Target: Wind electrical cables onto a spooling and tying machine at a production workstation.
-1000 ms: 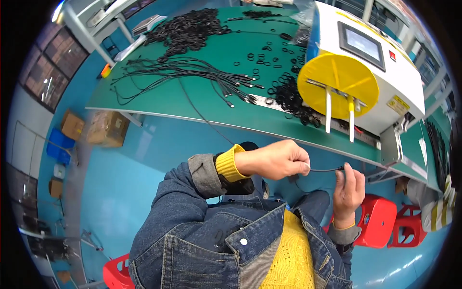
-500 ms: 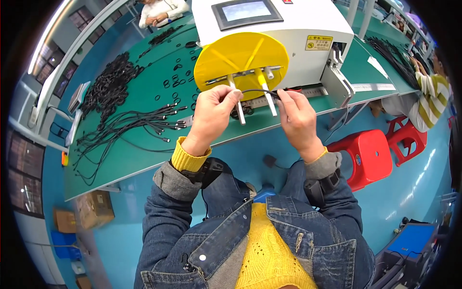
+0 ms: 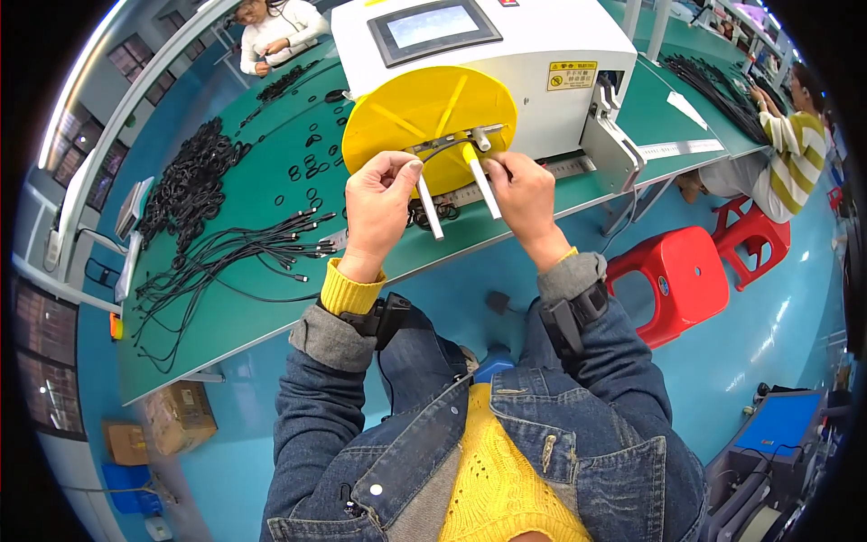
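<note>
A white machine (image 3: 533, 54) with a dark-framed screen (image 3: 435, 31) carries a round yellow disc (image 3: 379, 108) on its front. Two metal posts stick out from the disc, a left post (image 3: 429, 208) and a right post (image 3: 485, 191). My left hand (image 3: 377, 206) pinches a thin black cable (image 3: 442, 151) beside the left post. The cable arcs across the disc near the tops of the posts. Close to the right post, my right hand (image 3: 526, 197) is closed with its fingertips at the cable's other side; its hold there is partly hidden.
On the green table (image 3: 262, 312) lie a bunch of black cables (image 3: 230, 239), a heap of black coils (image 3: 194, 181) and scattered black rings (image 3: 312, 167). A metal ruler (image 3: 677, 148) runs along the right. Red stools (image 3: 677, 285) stand right. Two co-workers sit farther off.
Both hands have moved forward to the disc with the cable, which now curves upward over the post area. The view has shifted slightly, so the machine appears farther left.
</note>
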Motion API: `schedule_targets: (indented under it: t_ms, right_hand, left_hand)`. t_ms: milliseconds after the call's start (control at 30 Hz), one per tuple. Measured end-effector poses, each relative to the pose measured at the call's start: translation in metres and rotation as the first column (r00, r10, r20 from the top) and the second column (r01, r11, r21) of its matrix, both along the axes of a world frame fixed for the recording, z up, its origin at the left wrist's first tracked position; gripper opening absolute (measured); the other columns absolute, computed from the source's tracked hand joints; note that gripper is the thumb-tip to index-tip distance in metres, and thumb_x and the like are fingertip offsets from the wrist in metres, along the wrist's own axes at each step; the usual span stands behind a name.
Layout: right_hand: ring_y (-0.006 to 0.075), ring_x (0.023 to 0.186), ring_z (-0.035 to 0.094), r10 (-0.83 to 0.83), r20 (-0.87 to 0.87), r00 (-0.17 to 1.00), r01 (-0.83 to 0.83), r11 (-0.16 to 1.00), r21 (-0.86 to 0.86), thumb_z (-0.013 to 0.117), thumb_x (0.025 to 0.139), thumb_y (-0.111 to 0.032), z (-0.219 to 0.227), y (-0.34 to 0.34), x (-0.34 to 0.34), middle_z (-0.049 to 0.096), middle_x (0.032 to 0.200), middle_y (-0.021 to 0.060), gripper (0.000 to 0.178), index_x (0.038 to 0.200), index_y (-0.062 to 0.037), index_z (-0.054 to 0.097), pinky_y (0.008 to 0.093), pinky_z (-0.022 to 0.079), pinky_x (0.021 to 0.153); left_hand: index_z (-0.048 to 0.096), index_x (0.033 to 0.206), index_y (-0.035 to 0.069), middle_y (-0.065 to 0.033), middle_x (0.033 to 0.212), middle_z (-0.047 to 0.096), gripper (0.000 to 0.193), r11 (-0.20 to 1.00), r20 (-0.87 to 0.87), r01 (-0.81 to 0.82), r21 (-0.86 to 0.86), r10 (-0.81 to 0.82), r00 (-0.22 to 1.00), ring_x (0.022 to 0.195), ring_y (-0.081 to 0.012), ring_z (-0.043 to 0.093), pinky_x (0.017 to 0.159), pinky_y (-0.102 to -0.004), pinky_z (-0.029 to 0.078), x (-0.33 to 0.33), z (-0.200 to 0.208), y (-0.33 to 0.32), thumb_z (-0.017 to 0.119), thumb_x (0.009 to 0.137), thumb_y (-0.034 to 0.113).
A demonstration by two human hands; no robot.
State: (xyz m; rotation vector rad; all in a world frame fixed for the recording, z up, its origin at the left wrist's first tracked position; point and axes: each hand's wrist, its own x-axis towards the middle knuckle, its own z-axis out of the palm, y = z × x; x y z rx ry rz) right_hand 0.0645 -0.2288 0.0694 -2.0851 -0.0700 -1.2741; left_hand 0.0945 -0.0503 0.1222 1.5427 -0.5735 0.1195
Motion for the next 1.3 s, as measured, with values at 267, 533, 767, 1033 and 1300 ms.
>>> schedule_targets:
  t_ms: [267,533,767,1033,1300]
  right_hand:
    - [0.0245,0.056,0.058,0.051,-0.24,0.969,-0.036,0.997,0.068,0.061,0.077,-0.013,-0.049,-0.014,-0.057,0.06,0.065,0.0126,0.012,0.077,-0.0009,0.062,0.0307,0.046,0.053]
    - [0.017,0.052,0.057,0.187,-0.458,0.869,-0.069,0.963,0.261,0.06,0.078,-0.013,-0.068,-0.009,-0.094,0.058,0.059,0.011,0.014,0.078,0.0003,0.063,0.0279,0.044,0.051]
    - [0.03,0.061,0.06,0.245,-0.528,0.813,-0.088,0.949,0.304,0.06,0.077,-0.015,-0.068,-0.003,-0.105,0.06,0.066,0.0152,0.014,0.075,-0.0022,0.063,0.0349,0.047,0.056]
    - [0.0175,0.055,0.058,0.259,-0.552,0.792,-0.119,0.954,0.277,0.059,0.078,-0.013,-0.077,-0.004,-0.105,0.06,0.061,0.0101,0.014,0.077,0.0004,0.062,0.029,0.045,0.053]
    - [0.0169,0.053,0.057,0.32,-0.5,0.805,-0.182,0.935,0.306,0.059,0.078,-0.013,-0.059,-0.002,-0.101,0.06,0.061,0.0103,0.014,0.077,0.0008,0.063,0.0279,0.045,0.052]
  left_hand:
    - [0.062,0.088,-0.002,0.003,0.069,0.056,0.01,0.999,-0.038,-0.037,-0.016,0.037,0.999,0.06,-0.0025,0.046,0.051,-0.0177,0.038,-0.008,-0.011,0.017,0.06,0.083,0.006]
    - [0.064,0.094,0.001,-0.0047,0.064,0.056,0.016,0.911,0.571,-0.347,0.224,0.166,0.804,0.053,-0.0105,0.047,0.049,-0.0218,0.038,-0.022,0.008,0.026,0.064,0.079,0.005]
    - [0.064,0.095,0.001,-0.0074,0.064,0.053,0.018,0.902,0.627,-0.372,0.218,0.162,0.762,0.051,-0.0145,0.047,0.048,-0.0245,0.039,-0.04,0.006,0.029,0.065,0.077,0.004]
    - [0.062,0.102,0.001,-0.0082,0.063,0.05,0.023,0.891,0.588,-0.374,0.259,0.162,0.793,0.051,-0.0155,0.045,0.048,-0.0255,0.038,-0.059,0.001,0.024,0.062,0.079,0.004]
    - [0.058,0.108,0.001,-0.0098,0.068,0.053,0.028,0.854,0.698,-0.458,0.248,0.171,0.695,0.053,-0.0197,0.051,0.049,-0.0285,0.043,-0.063,-0.005,0.006,0.06,0.08,0.004]
